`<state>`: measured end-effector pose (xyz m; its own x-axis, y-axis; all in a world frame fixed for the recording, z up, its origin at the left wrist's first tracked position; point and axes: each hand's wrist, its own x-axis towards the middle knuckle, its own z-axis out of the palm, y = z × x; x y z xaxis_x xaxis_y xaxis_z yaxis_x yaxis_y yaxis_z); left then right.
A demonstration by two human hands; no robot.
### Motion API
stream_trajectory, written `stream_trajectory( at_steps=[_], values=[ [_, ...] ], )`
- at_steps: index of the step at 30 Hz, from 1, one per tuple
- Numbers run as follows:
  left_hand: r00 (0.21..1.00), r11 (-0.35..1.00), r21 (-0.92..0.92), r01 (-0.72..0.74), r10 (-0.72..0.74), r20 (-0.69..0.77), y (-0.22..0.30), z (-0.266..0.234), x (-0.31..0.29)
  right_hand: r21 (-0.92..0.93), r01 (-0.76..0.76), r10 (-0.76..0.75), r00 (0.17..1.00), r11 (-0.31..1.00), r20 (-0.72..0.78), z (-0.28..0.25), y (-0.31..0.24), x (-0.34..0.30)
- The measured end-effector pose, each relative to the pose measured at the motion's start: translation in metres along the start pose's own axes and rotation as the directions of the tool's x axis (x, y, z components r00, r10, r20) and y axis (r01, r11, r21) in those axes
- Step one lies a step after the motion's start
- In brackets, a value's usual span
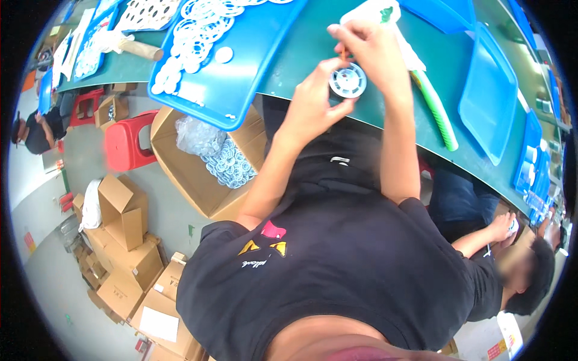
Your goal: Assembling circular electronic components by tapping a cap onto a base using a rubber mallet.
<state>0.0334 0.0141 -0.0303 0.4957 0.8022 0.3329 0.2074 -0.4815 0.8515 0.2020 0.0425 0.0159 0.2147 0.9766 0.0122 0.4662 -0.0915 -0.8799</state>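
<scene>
My left hand [314,101] is closed around a round, whitish plastic part [348,80] with a spoked, wheel-like face, held over the table's near edge. Just above it, the fingers of my right hand [374,53] are pinched on a small, thin orange piece [344,55]. This piece is too small to name and sits right by the part's upper rim. Beside my right forearm lies a bright green curved handle [438,111] on the green tabletop [295,63]. A white cloth or bag [367,11] with a green mark lies beyond my right hand.
To the left, a blue tray [241,90] holds many white rings [201,27] and discs. More blue trays [489,96] stand at right. Below the table are an open carton [174,162] of ring parts, a red stool [126,143] and stacked cartons [129,259]. A co-worker [481,240] sits close at right.
</scene>
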Motion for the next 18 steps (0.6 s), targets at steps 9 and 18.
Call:
stream_trajectory(
  at_steps=[9, 18],
  values=[
    [0.993, 0.991, -0.069, -0.115, 0.116, 0.012, -0.024, 0.002, -0.005, -0.231, 0.705, -0.701, 0.704, 0.671, 0.113, 0.113, -0.068, 0.011],
    [0.993, 0.991, 0.064, -0.119, 0.120, 0.002, -0.014, 0.003, -0.003, -0.453, 0.624, -0.471, 0.780, 0.637, 0.411, 0.181, -0.084, -0.004]
  ],
)
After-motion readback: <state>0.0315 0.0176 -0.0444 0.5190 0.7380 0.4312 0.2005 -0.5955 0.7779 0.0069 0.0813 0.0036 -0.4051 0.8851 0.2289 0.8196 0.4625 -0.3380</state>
